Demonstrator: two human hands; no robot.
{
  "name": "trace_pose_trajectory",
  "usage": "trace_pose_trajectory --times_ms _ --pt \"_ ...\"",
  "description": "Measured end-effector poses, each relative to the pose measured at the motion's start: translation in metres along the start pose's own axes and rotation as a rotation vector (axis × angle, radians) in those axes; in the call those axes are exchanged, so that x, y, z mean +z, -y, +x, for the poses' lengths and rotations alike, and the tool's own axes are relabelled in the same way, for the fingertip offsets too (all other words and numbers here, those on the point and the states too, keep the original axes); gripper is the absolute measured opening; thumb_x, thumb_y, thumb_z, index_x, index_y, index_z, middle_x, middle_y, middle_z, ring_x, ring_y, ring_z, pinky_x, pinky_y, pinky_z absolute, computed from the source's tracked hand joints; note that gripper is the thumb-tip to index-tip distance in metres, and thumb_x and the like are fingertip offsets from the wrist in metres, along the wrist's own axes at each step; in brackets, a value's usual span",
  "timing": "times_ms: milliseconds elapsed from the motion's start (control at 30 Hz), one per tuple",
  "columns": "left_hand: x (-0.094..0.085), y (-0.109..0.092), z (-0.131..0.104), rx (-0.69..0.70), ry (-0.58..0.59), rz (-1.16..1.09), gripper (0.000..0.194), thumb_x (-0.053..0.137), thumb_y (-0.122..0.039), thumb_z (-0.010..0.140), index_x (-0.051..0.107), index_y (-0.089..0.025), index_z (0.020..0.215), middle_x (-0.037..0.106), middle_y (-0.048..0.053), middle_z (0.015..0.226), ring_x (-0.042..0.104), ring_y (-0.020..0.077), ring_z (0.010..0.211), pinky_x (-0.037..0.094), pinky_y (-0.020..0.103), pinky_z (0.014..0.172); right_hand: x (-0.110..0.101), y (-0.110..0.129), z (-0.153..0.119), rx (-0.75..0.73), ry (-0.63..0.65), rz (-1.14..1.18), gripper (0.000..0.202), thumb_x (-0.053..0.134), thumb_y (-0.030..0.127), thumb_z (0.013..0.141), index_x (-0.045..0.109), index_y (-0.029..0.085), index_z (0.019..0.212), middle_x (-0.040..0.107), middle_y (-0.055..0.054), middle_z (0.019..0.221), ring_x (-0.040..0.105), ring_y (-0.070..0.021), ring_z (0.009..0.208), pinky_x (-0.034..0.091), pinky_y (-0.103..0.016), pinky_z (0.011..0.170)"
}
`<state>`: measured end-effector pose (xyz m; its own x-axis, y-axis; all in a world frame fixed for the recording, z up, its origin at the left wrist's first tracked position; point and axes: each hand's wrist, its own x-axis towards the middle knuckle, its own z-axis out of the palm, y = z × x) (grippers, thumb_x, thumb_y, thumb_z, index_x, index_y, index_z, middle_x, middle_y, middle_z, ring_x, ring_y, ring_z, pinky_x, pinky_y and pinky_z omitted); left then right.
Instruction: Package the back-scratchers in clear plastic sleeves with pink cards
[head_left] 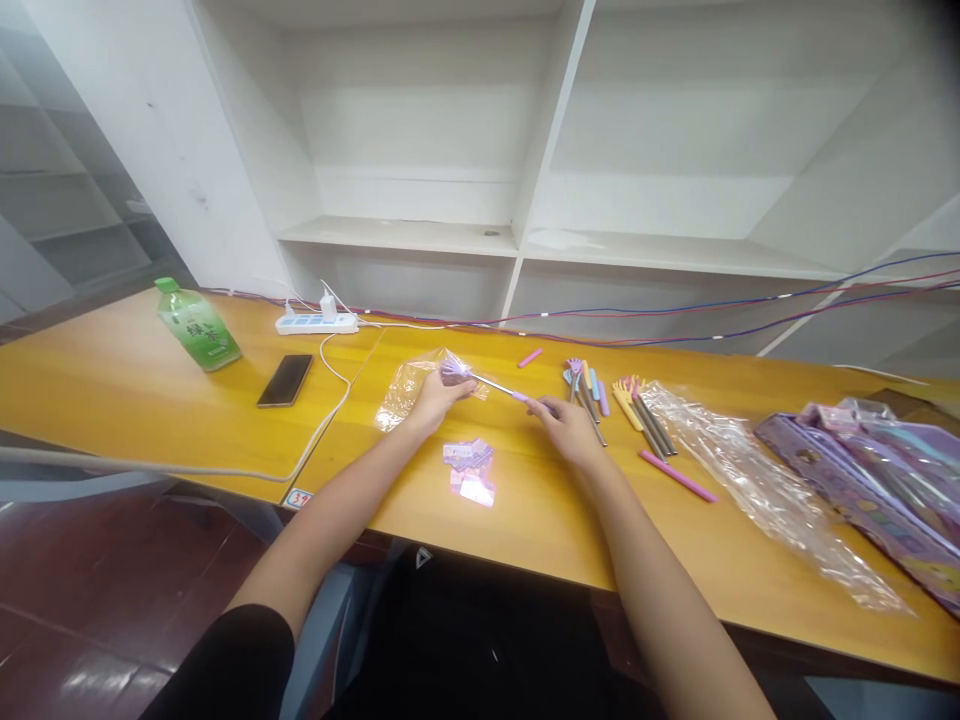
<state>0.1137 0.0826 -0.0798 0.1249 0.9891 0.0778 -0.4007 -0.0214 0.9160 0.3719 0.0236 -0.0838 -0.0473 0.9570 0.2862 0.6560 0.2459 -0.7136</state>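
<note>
A back scratcher with a thin metal rod (495,385) stretches between my two hands above the table. My left hand (439,396) is closed on its purple claw-shaped head. My right hand (564,422) grips the purple handle at the other end. A clear plastic bag (401,390) lies behind and under my left hand. Several small purple and pink printed cards (471,468) are piled on the table between my forearms. To the right of my right hand lie more back scratchers (583,385), with purple, blue and yellow parts.
Another group of scratchers (637,410), a pink tube (679,477), clear wrapping (750,480) and purple printed packaging (862,480) are on the right. A short pink tube (530,357) sits farther back. On the left are a green bottle (196,325), a phone (285,381) and a power strip (315,322).
</note>
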Motion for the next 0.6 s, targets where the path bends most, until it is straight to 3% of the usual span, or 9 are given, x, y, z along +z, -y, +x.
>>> trace_pose_trajectory --times_ms 167,333,467,600 --pt "0.005 0.007 -0.003 -0.039 0.016 -0.023 0.032 0.094 -0.02 0.061 0.07 -0.014 0.081 0.072 0.001 0.077 0.066 0.0128 0.073 0.053 0.029 0.079 0.004 0.005 0.0 -0.027 0.021 0.046 0.061 0.05 0.075 0.094 0.075 0.02 0.089 0.071 -0.007 0.08 0.062 -0.0254 0.081 0.044 -0.032 0.07" --pt "0.01 0.025 -0.01 0.006 0.159 0.225 0.028 0.092 -0.033 0.066 0.074 -0.014 0.077 0.073 0.004 0.075 0.063 0.0138 0.067 0.045 0.027 0.066 0.01 0.011 -0.004 -0.043 0.038 0.107 0.057 0.054 0.074 0.092 0.07 0.02 0.095 0.07 -0.007 0.087 0.059 -0.0244 0.081 0.044 -0.032 0.071" --pt "0.016 0.04 -0.018 -0.037 0.223 0.259 0.027 0.091 -0.03 0.066 0.077 -0.014 0.084 0.076 0.007 0.083 0.065 0.0164 0.072 0.047 0.028 0.07 0.023 0.017 -0.009 -0.06 0.048 0.164 0.056 0.054 0.068 0.095 0.06 0.019 0.12 0.058 0.0 0.075 0.052 -0.0202 0.069 0.041 -0.031 0.066" --pt "0.021 0.039 -0.021 -0.063 0.158 0.168 0.034 0.09 -0.022 0.062 0.076 -0.015 0.092 0.074 0.004 0.081 0.064 0.014 0.071 0.046 0.026 0.069 0.036 0.025 -0.014 -0.13 0.053 0.183 0.057 0.054 0.056 0.099 0.045 0.019 0.141 0.056 0.0 0.083 0.054 -0.0194 0.071 0.045 -0.032 0.07"
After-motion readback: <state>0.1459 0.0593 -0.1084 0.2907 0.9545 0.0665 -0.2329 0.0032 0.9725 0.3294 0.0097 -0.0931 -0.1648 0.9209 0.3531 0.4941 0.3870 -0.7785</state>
